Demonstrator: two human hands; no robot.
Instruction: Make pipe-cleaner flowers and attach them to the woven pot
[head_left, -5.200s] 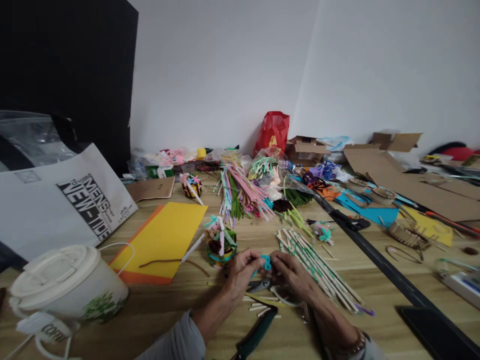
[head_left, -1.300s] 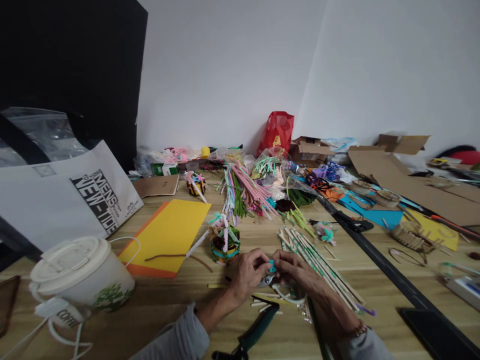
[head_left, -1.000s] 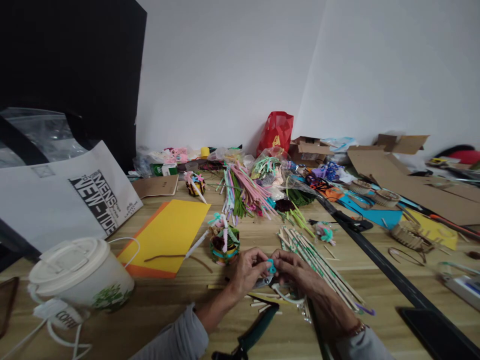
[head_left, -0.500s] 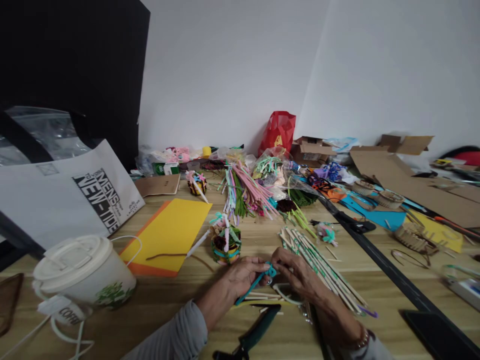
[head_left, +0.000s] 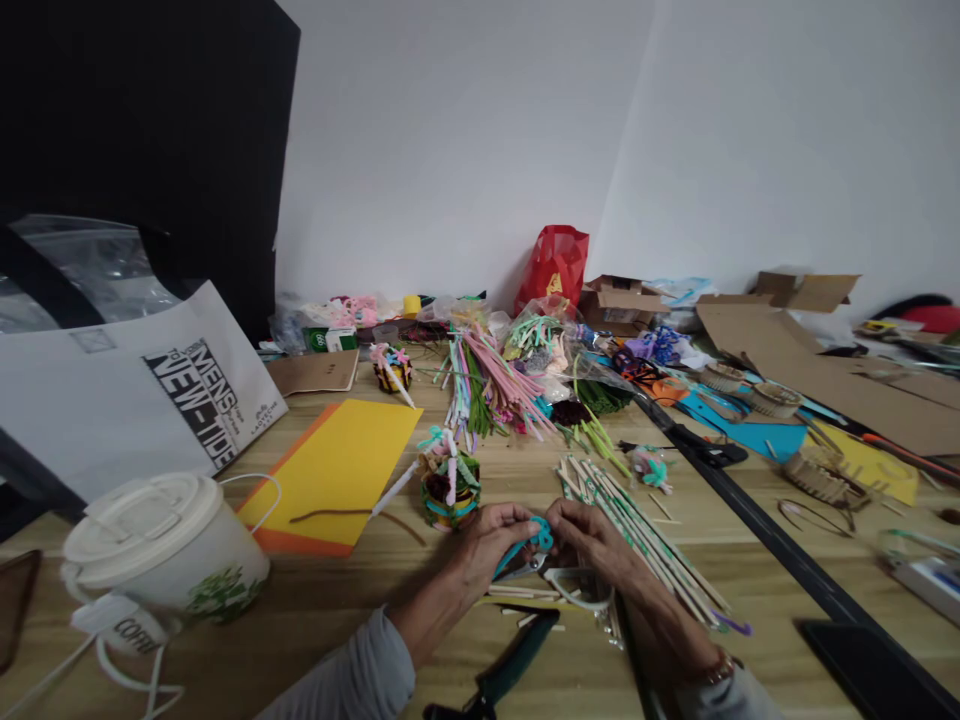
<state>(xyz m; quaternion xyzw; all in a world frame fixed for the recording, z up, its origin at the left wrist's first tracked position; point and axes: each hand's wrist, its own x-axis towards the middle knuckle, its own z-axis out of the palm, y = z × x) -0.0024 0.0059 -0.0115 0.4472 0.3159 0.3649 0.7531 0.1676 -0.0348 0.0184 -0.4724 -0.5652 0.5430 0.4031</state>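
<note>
The left hand [head_left: 487, 555] and right hand [head_left: 596, 540] pinch a blue stem [head_left: 541, 535] above the counter [head_left: 322, 620], fingertips close together at its curled end, its tail slanting beneath the left. Scissors [head_left: 527, 569] lie below; a basket [head_left: 448, 508] stands just beyond the left hand.

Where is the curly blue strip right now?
In the head view, the curly blue strip is below and slightly right of centre, between the two hands, with the little basket to its left and the sticks to its right.
</note>
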